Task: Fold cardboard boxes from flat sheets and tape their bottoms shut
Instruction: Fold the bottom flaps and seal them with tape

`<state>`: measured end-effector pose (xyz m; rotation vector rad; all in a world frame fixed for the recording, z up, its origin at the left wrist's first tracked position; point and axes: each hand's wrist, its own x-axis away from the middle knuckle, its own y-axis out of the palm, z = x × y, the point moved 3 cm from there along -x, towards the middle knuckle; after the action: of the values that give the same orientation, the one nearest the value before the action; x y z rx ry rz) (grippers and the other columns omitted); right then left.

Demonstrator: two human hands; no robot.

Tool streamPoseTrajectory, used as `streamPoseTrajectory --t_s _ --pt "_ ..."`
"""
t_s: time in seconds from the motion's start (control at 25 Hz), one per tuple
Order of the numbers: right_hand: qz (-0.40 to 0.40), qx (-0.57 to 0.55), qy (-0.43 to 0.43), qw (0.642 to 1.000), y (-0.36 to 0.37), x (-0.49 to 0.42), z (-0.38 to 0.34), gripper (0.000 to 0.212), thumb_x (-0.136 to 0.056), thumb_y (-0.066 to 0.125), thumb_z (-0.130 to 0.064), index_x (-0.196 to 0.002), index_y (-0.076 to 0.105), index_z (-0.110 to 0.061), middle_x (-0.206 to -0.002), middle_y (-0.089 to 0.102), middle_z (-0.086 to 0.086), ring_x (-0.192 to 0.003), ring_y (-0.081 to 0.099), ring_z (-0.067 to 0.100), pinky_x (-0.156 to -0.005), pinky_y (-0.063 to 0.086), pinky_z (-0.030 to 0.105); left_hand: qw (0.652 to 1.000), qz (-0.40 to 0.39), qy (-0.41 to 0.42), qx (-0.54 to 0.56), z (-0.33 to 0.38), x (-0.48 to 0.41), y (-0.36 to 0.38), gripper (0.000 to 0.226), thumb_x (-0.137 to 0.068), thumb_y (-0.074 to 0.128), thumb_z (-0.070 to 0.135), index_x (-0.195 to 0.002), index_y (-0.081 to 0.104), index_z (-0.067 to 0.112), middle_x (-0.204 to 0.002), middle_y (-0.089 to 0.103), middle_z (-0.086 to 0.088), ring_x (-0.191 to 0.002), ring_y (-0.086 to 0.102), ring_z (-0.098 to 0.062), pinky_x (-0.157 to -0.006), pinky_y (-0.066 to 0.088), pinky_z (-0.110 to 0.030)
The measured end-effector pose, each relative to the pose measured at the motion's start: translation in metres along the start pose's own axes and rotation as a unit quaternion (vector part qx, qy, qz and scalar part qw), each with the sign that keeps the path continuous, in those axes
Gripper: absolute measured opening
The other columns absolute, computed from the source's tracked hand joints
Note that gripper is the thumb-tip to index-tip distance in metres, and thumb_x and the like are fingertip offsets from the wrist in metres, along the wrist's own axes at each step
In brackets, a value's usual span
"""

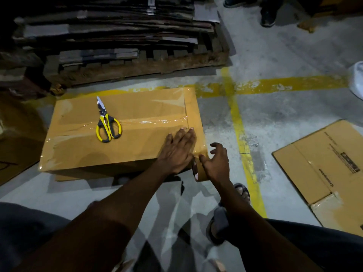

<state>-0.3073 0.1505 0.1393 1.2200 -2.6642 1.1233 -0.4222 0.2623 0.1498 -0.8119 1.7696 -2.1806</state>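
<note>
A folded brown cardboard box stands on the floor with its bottom up, clear tape shining along the centre seam and the right edge. Yellow-handled scissors lie on top of it. My left hand lies flat with fingers together on the box's near right corner, pressing on the tape strip. My right hand is just off that corner, holding a roll of brown tape against the box's edge, with the other fingers spread.
A wooden pallet stacked with flat cardboard sheets stands behind the box. A flat cardboard sheet lies on the floor at the right. Yellow floor lines cross the concrete. Another person's shoes are at the top right. My sandalled foot is below the hands.
</note>
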Motion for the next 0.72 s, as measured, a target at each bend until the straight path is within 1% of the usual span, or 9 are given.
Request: streamPoseTrajectory --t_s 0.04,0.08,0.2,0.28,0.36,0.44,0.52,0.6,0.72 --pt "0.002 0.011 -0.029 1.000 0.000 -0.005 -0.004 0.050 -0.086 0.062 -0.034 -0.131 0.047 -0.018 -0.125 0.050 0.007 -0.115 0.051 0.026 -0.087 0.046 0.040 1.000 -0.008 0.006 -0.008 0.003 -0.009 0.004 0.066 -0.101 0.016 0.047 -0.153 -0.009 0.015 -0.161 -0.018 -0.003 -0.148 -0.013 -0.027 -0.117 0.005 -0.057" --pt "-0.001 0.032 -0.052 0.998 0.001 -0.012 -0.007 0.051 -0.090 0.056 -0.035 -0.136 0.044 -0.018 -0.135 0.045 0.008 -0.123 0.046 0.028 -0.094 0.044 0.044 1.000 -0.017 -0.007 -0.005 0.002 -0.020 0.007 0.066 -0.101 0.013 0.048 -0.153 -0.011 0.015 -0.160 -0.020 -0.003 -0.148 -0.015 -0.026 -0.117 0.003 -0.057" --pt "-0.029 0.125 -0.095 0.987 -0.001 -0.034 -0.011 0.064 -0.091 0.030 -0.044 -0.150 0.031 -0.020 -0.159 0.025 0.004 -0.143 0.025 0.025 -0.110 0.030 0.051 0.998 -0.013 -0.055 -0.001 -0.015 -0.056 0.004 0.067 -0.101 0.013 0.048 -0.153 -0.010 0.014 -0.160 -0.020 -0.003 -0.148 -0.014 -0.028 -0.116 0.001 -0.059" --pt "-0.055 0.186 -0.132 0.972 0.001 -0.052 -0.008 0.069 -0.092 0.019 -0.048 -0.156 0.018 -0.023 -0.165 0.007 -0.002 -0.150 0.010 0.021 -0.116 0.018 0.055 0.997 0.000 -0.076 -0.007 -0.034 -0.083 -0.003 0.067 -0.101 0.015 0.048 -0.154 -0.007 0.013 -0.161 -0.017 -0.003 -0.148 -0.013 -0.030 -0.116 0.002 -0.060" --pt "-0.061 0.235 -0.198 0.950 0.006 -0.064 -0.009 0.068 -0.094 0.012 -0.049 -0.158 0.008 -0.025 -0.165 -0.003 -0.005 -0.151 0.002 0.020 -0.116 0.011 0.056 0.996 0.016 -0.082 -0.019 -0.050 -0.106 -0.009 0.067 -0.100 0.016 0.048 -0.154 -0.005 0.013 -0.161 -0.015 -0.003 -0.148 -0.012 -0.030 -0.116 0.002 -0.060" --pt "-0.064 0.281 -0.260 0.921 0.017 -0.075 -0.022 0.069 -0.094 0.012 -0.049 -0.158 0.005 -0.025 -0.165 -0.005 -0.005 -0.152 -0.001 0.021 -0.116 0.008 0.057 0.997 0.029 -0.073 -0.022 -0.061 -0.123 -0.014 0.068 -0.100 0.017 0.048 -0.154 -0.004 0.013 -0.162 -0.013 -0.003 -0.148 -0.010 -0.031 -0.115 0.002 -0.060" --pt "-0.063 0.320 -0.286 0.901 0.030 -0.091 -0.038 0.069 -0.093 0.012 -0.049 -0.158 0.005 -0.024 -0.165 -0.006 -0.005 -0.152 -0.004 0.023 -0.117 0.005 0.059 0.997 0.037 -0.067 -0.030 -0.071 -0.138 -0.018 0.068 -0.099 0.019 0.045 -0.154 -0.005 0.012 -0.162 -0.013 -0.004 -0.148 -0.010 -0.033 -0.115 0.002 -0.061" --pt "-0.052 0.341 -0.280 0.896 0.040 -0.107 -0.051 0.071 -0.092 0.009 -0.051 -0.157 0.006 -0.023 -0.165 -0.004 -0.004 -0.151 -0.005 0.026 -0.117 0.002 0.062 0.996 0.042 -0.069 -0.033 -0.080 -0.152 -0.022 0.069 -0.098 0.022 0.042 -0.153 -0.006 0.012 -0.162 -0.012 -0.004 -0.148 -0.009 -0.034 -0.114 0.002 -0.062" --pt "-0.043 0.340 -0.270 0.900 0.046 -0.128 -0.059 0.073 -0.091 0.005 -0.052 -0.157 0.006 -0.021 -0.165 -0.001 -0.004 -0.151 -0.005 0.029 -0.116 -0.004 0.063 0.995 0.040 -0.078 -0.039 -0.091 -0.175 -0.029 0.067 -0.099 0.020 0.044 -0.154 -0.005 0.013 -0.162 -0.009 -0.003 -0.148 -0.006 -0.034 -0.114 0.004 -0.062"
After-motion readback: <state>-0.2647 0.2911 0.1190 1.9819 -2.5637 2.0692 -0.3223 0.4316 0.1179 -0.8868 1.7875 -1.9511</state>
